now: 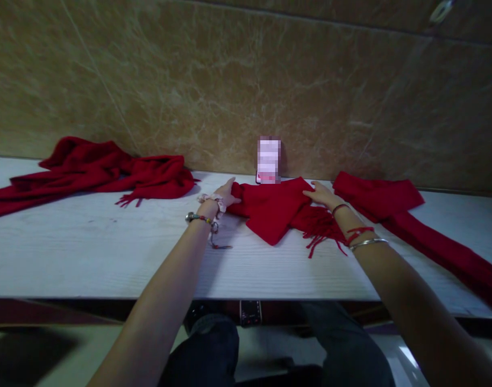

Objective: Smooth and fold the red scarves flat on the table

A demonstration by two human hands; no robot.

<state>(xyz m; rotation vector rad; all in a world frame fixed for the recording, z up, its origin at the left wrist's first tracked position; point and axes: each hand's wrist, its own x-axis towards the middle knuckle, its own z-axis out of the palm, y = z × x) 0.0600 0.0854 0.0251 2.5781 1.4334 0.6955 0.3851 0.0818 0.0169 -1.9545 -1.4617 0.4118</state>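
A folded red scarf (272, 209) lies on the white bench top in front of me, one corner pointing towards me and its fringe (318, 228) spread at the right. My left hand (228, 195), with a scrunchie and a beaded bracelet at the wrist, is closed on the scarf's left end. At the upper right edge of the same scarf, my right hand (321, 194) grips the cloth between thumb and fingers. Part of the fringe runs behind my right forearm.
Another red scarf (88, 166) lies crumpled at the left, and a further one (378, 196) at the right trails to the front edge. A phone (269, 161) leans on the marbled wall (229, 91). The white surface (108, 252) ends above my knees.
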